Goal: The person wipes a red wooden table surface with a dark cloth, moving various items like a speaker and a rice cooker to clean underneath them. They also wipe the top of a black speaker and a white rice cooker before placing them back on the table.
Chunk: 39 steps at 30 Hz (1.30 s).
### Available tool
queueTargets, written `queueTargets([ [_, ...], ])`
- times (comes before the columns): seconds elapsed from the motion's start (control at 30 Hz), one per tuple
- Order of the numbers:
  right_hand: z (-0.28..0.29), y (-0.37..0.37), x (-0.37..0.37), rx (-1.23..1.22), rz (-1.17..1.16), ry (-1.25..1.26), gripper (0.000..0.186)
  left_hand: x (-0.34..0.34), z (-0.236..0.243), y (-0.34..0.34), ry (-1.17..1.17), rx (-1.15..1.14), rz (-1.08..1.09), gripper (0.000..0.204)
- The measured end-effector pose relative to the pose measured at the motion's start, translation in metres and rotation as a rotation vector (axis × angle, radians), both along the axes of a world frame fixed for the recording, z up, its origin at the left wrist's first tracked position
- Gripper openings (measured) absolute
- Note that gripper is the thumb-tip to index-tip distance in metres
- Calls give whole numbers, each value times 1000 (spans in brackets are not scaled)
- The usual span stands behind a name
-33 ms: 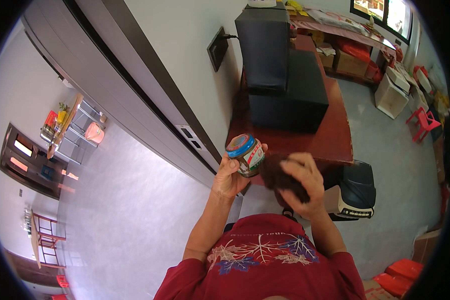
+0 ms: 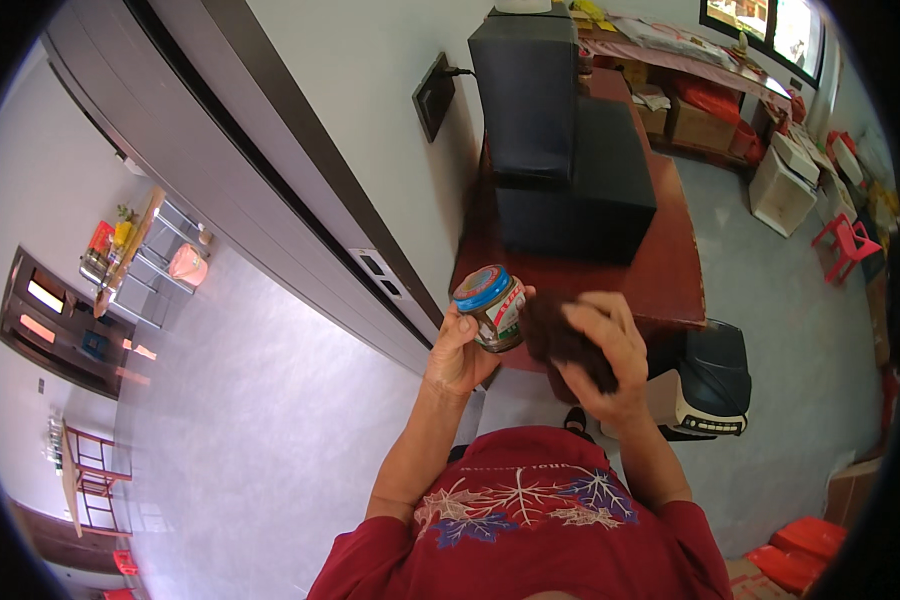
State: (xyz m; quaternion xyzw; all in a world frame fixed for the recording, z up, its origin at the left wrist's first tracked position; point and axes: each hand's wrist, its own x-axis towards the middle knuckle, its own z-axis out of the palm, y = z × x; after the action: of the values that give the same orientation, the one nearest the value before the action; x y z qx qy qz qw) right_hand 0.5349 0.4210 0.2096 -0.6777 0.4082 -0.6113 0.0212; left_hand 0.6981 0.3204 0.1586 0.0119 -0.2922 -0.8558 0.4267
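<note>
My left hand is wrapped round a glass jar with a blue lid and a white, red and green label. The jar is held up at a slight tilt in front of my chest, its lid on. In my right hand is a bunched dark brown cloth, gripped between thumb and fingers. The cloth is at the right side of the jar, close to its label; whether they touch I cannot tell. Motion blurs the cloth somewhat.
Beyond my hands stands a red-brown table bearing large black boxes. A door frame rises to the left. By the table's near right corner is a black and cream appliance. A pink stool stands far right.
My right hand and the brown cloth have shifted slightly upward beside the jar. My left hand and the jar stay nearly in place.
</note>
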Motion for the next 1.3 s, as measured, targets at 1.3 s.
queueTargets([
  [1.3,-48,-7,-14,311,409,76,55,7,-25,-22,611,40,-222,80],
])
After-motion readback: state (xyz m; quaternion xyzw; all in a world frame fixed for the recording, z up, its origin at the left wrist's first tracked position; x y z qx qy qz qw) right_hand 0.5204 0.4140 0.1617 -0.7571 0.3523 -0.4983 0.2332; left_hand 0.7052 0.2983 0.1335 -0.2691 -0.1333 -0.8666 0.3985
